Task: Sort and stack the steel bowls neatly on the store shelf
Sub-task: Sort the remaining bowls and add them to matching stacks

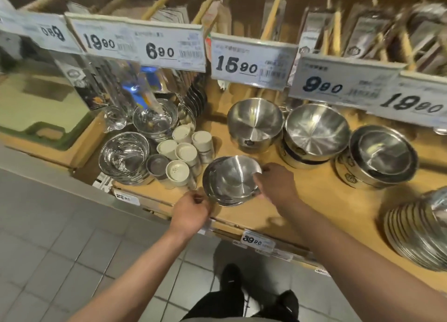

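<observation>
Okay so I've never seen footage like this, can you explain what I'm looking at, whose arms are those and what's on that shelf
This is one picture from a wide-angle camera worn on a person's head, looking down at their own bare arms; no robot is involved. The left hand and right hand grip a small stack of steel bowls near the front edge of a wooden store shelf. Behind it stand three more stacks of steel bowls, with white-lidded shakers and shiny bowls to the left. Price tags hang above.
</observation>
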A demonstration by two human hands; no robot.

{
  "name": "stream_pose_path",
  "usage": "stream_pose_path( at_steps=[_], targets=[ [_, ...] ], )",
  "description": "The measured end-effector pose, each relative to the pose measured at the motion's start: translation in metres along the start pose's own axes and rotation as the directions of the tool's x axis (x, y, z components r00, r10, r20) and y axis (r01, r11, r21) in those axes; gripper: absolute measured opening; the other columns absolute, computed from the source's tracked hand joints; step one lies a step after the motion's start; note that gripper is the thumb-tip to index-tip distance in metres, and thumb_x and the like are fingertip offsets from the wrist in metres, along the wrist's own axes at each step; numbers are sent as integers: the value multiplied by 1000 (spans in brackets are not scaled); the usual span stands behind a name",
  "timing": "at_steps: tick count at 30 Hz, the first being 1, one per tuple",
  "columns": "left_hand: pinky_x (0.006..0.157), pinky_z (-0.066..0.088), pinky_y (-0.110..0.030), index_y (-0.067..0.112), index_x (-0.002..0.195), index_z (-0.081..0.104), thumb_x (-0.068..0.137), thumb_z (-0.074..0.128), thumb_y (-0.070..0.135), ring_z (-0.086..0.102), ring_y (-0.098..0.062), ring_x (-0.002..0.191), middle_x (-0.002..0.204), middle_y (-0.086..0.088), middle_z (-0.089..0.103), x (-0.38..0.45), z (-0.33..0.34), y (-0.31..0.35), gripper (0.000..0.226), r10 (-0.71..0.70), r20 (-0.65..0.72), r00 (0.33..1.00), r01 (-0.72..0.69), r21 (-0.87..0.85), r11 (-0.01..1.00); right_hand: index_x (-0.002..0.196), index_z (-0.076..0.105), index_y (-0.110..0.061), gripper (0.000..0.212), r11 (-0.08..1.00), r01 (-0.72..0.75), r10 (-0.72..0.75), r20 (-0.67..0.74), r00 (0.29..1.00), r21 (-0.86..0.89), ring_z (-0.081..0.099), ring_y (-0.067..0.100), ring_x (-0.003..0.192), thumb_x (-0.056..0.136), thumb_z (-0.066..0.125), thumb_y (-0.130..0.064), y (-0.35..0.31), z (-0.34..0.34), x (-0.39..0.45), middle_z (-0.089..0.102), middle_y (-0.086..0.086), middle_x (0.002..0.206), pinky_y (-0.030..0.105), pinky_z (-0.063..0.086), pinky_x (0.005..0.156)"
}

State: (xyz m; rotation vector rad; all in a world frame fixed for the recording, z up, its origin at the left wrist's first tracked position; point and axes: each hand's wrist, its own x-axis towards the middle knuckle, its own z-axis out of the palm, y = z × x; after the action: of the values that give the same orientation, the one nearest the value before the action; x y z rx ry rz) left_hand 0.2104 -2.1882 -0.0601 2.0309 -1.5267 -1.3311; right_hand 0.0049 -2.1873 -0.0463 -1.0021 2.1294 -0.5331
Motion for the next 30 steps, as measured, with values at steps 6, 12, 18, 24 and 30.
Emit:
stream_pose_path(
  at_steps=[6,12,18,24,30],
  targets=[
    [78,41,-30,18,103,58,92,61,17,59,-22,89,95,1,64,1,12,20,12,92,-83,992,-86,81,993,110,68,-11,16,859,-79,101,-15,995,506,70,13,62,95,64,-15,38,-43,-25,71,14,97,14,49,44],
    [70,44,-29,13,109,59,94,62,9,61,-20,84,94,0,64,1,23,32,16,193,-16,981,-190,114,975,105,65,-18,11,751,-199,326,-91,941,630,70,22,71,94,66,-15,116,-53,-52,73,17,101,33,60,62],
    [62,38,-20,20,102,64,94,60,12,58,-7,77,87,9,63,-1,45,41,12,250,63,966,-257,166,952,112,62,-14,17,622,-223,448,-107,888,751,72,32,95,95,67,-14,158,-46,-68,70,17,111,28,59,57],
    [64,43,-25,21,94,68,95,57,13,63,-13,83,89,6,70,-5,62,54,13,292,171,941,-317,138,938,100,60,-21,12,634,-218,486,-163,859,742,74,33,89,92,68,-16,178,-40,-73,74,16,103,45,64,73],
    [48,39,-4,26,81,65,96,61,16,55,-1,67,74,14,65,-7,61,65,18,343,218,914,-374,121,919,107,66,-24,17,755,-232,450,-228,863,614,72,35,94,93,69,-33,183,-42,-78,76,6,98,56,55,92]
  ],
)
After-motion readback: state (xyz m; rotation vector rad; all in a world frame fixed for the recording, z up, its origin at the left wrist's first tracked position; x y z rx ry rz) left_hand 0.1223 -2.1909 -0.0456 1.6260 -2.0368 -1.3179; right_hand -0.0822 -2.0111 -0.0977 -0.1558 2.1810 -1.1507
